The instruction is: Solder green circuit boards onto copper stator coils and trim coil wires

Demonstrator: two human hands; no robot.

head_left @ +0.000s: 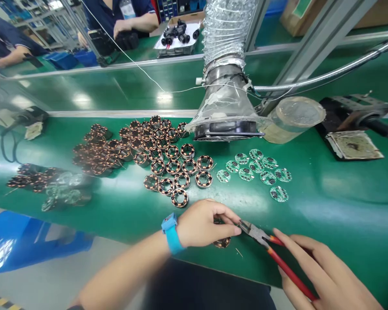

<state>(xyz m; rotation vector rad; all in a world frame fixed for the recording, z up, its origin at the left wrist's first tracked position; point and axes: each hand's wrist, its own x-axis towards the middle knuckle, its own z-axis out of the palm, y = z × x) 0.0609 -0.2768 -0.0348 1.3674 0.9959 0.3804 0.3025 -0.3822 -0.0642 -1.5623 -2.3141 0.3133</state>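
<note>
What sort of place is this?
Probably an electronics or motor assembly workshop: copper-wound rings and round green circuit boards are spread over a green workbench, and a silver duct ending in a hood reaches down at its far side.

Plier handles point(289, 271) are red, coils point(141, 160) copper and black, the wristband point(174, 237) blue.

I see a bright blue strap point(175, 241) around the wrist of the bare left hand point(198, 224), with a boxy blue buckle point(169, 221) on it. A dark edge point(75, 308) of something worn shows farther up that arm. The right hand point(326, 267) is bare too; dark cloth point(210, 286) covers the lap.
</note>
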